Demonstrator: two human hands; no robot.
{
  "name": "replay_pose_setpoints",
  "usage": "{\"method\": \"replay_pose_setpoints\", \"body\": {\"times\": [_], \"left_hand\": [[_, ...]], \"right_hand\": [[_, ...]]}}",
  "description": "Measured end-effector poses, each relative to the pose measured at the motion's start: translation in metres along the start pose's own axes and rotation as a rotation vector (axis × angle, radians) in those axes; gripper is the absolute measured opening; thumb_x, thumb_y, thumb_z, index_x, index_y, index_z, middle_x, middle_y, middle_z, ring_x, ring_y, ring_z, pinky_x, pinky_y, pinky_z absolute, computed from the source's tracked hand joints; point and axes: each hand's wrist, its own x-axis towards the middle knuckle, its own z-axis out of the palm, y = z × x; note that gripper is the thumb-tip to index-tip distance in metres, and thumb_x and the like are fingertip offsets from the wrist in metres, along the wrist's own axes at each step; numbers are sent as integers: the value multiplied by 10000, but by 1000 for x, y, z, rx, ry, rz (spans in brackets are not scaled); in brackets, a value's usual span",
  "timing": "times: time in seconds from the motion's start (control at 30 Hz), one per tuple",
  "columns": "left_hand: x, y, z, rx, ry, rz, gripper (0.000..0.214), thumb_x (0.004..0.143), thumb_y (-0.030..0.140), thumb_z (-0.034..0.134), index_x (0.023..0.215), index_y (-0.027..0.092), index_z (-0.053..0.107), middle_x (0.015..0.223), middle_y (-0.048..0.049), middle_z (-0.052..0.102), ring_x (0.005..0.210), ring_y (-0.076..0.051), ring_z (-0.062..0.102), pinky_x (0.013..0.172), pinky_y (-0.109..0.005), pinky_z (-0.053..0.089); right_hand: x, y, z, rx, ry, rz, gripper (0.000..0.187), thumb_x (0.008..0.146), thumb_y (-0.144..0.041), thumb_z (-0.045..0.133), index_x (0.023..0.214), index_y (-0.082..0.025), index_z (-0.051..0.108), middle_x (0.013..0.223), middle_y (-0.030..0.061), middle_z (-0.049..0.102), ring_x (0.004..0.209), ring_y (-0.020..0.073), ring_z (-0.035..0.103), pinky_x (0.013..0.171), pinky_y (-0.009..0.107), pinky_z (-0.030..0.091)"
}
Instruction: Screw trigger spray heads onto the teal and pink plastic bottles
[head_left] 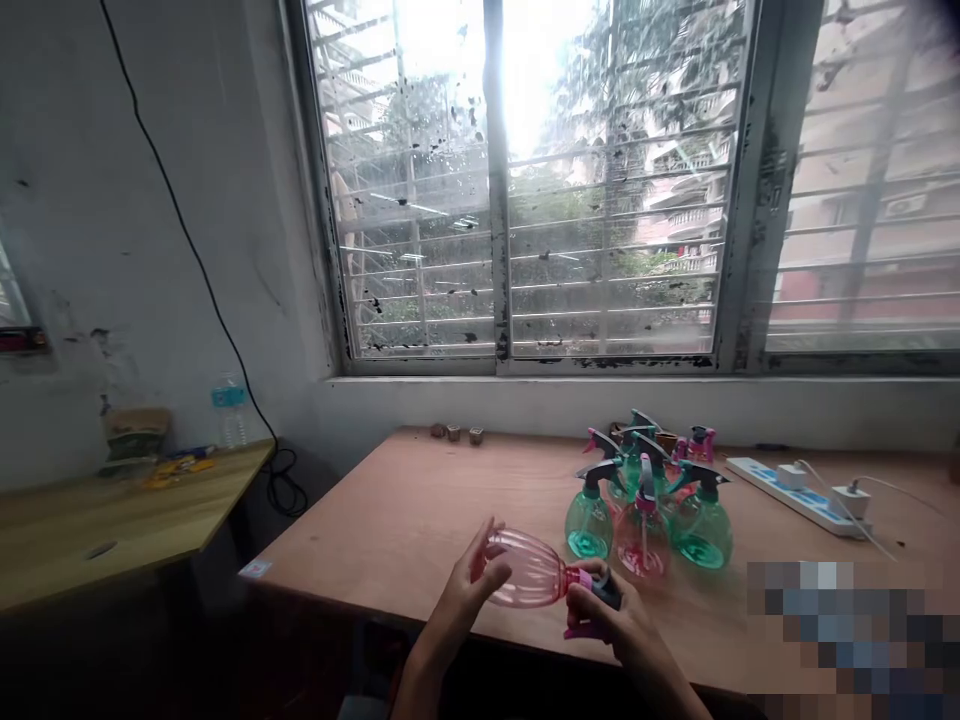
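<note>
A clear pink spray bottle lies sideways in the air between my hands, over the front edge of the wooden table. Around its base end curls my left hand, thumb on the near side and fingers on the far side. My right hand is closed on the spray head, which has a pink collar, a pink trigger and a dark grey body. The fingers partly hide this head. Just beyond stand green spray bottles and a pink spray bottle, upright in a group.
A white power strip with plugged-in chargers lies at the table's right. Small brown blocks sit along the back edge. To the left, another table bears a water bottle. A pixelated patch covers the lower right.
</note>
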Motion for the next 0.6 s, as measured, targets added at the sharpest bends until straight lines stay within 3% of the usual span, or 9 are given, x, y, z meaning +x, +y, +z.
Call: {"method": "replay_pose_setpoints", "body": {"times": [0.13, 0.23, 0.37, 0.47, 0.53, 0.6], "left_hand": [[-8, 1, -8, 39, -67, 10, 1022, 717, 624, 847, 1577, 307, 393, 1718, -120, 252, 1473, -404, 426, 1190, -497, 383], [-12, 0, -10, 59, -68, -20, 1031, 718, 608, 855, 1585, 329, 373, 1729, -104, 218, 1470, -417, 434, 1189, -509, 381], [-3, -9, -2, 66, 48, -69, 911, 791, 793, 647, 1492, 227, 514, 1644, -157, 402, 1539, -411, 310, 1201, -508, 355], [6, -17, 7, 61, 108, -143, 912, 849, 836, 498, 1385, 104, 586, 1414, -261, 615, 1377, -484, 520, 1076, -598, 454], [9, -19, 12, 55, 106, -142, 907, 829, 832, 541, 1321, 73, 621, 1301, -261, 680, 1268, -488, 610, 1024, -602, 490], [10, -15, 16, 46, 87, -98, 855, 800, 775, 652, 1338, 112, 623, 1338, -213, 675, 1277, -441, 615, 1078, -560, 466]], "right_hand": [[0, 10, -2, -4, 17, 77, 519, 741, -586, 852, 1010, -197, 637, 657, -3, 703, 606, 201, 704, 619, 377, 636], [1, 16, 0, -22, 6, 77, 547, 705, -619, 858, 977, -206, 623, 623, -7, 702, 555, 198, 684, 569, 354, 606], [2, 14, 4, -57, -21, 13, 529, 702, -599, 873, 950, -194, 640, 632, 1, 713, 568, 202, 685, 587, 347, 594], [2, 10, 4, -74, -28, -28, 503, 716, -563, 885, 940, -174, 659, 659, 16, 727, 579, 196, 686, 592, 336, 592], [2, 7, 2, -69, -18, -41, 511, 719, -569, 882, 944, -166, 664, 647, 8, 716, 581, 193, 680, 610, 347, 604], [2, 4, -3, -53, 4, -44, 529, 705, -576, 889, 946, -163, 663, 633, -6, 696, 588, 195, 676, 626, 362, 617]]}}
